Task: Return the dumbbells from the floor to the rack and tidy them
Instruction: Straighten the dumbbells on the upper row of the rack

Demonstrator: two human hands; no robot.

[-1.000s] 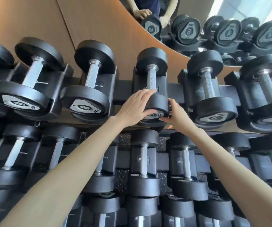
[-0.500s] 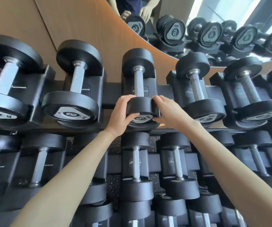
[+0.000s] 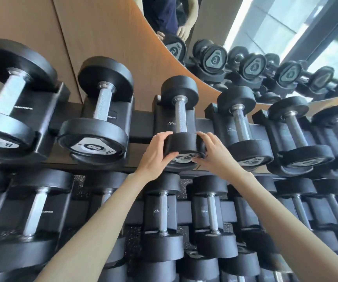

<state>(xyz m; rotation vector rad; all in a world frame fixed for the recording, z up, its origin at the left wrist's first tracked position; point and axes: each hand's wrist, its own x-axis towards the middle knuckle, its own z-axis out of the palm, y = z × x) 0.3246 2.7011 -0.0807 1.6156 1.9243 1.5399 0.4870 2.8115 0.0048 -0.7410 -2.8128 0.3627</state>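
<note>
A small black dumbbell (image 3: 180, 117) with a steel handle lies in a cradle on the top tier of the black rack (image 3: 141, 127), near the middle of the view. My left hand (image 3: 156, 153) grips the left side of its near head, thumb under the front face. My right hand (image 3: 215, 153) holds the right side of the same head, fingers curled over its edge. The grey number plate on the near face shows between my thumbs.
Larger dumbbells (image 3: 99, 123) fill the cradles to the left, smaller ones (image 3: 243, 129) to the right. A lower tier holds several more dumbbells (image 3: 164, 216). A wooden wall panel (image 3: 103, 37) and a mirror (image 3: 265, 37) stand behind the rack.
Both hands have closed in on the near head from each side; the left slid from on top to its left flank. The view has shifted slightly.
</note>
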